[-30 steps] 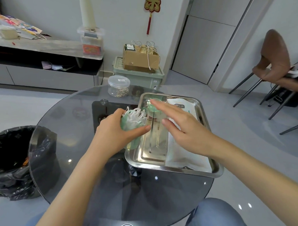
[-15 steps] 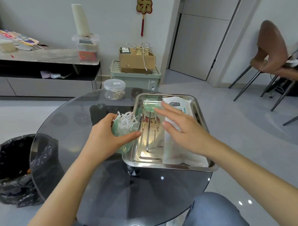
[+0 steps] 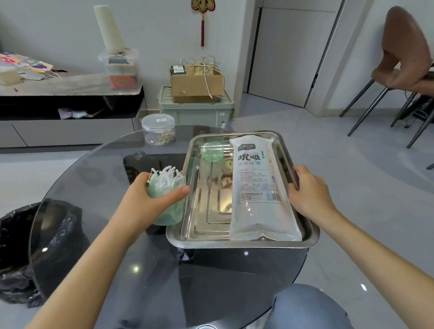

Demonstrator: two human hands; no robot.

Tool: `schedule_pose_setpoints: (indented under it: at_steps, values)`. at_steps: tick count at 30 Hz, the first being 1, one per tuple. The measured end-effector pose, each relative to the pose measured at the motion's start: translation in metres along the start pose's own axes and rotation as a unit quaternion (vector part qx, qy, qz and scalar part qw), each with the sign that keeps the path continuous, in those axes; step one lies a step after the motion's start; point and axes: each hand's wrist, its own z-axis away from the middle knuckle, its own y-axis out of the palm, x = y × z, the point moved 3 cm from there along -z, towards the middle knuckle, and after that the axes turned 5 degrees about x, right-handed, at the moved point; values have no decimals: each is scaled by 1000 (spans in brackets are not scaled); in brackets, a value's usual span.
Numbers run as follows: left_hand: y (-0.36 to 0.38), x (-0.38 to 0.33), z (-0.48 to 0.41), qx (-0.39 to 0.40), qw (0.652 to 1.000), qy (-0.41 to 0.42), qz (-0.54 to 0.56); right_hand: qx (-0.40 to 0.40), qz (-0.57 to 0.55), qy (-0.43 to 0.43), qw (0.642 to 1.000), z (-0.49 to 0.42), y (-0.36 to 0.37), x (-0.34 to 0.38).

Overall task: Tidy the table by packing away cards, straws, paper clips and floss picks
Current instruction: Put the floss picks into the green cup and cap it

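Observation:
A green translucent jar [image 3: 169, 210] packed with white floss picks [image 3: 165, 179] stands on the glass table, just left of a steel tray [image 3: 241, 243]. My left hand [image 3: 143, 203] grips the jar around its side. Inside the tray lie the jar's green lid [image 3: 212, 151] at the far end and a clear bag of straws [image 3: 259, 187] along the right side. My right hand [image 3: 308, 193] holds the tray's right rim, fingers curled over the edge. A clear tub of paper clips [image 3: 158, 129] stands at the table's far side.
The round glass table [image 3: 111, 261] has a dark base showing through. A black bin bag [image 3: 15, 255] sits on the floor at left. Behind are a low shelf, a green crate [image 3: 197, 111] with a cardboard box, and chairs [image 3: 404, 59] at right.
My right hand has left the middle of the tray and moved right to take hold of its rim. My left hand keeps gripping the floss pick jar.

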Motion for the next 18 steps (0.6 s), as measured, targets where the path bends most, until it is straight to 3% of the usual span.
schedule_pose_setpoints:
  at_steps: [8, 18]
  values:
    - [-43, -3, 2, -128, 986, 73, 81, -3, -28, -39, 999, -11, -18, 22]
    - [-104, 13, 34, -169, 975, 74, 121, 50, -81, -85, 992, 24, 33, 92]
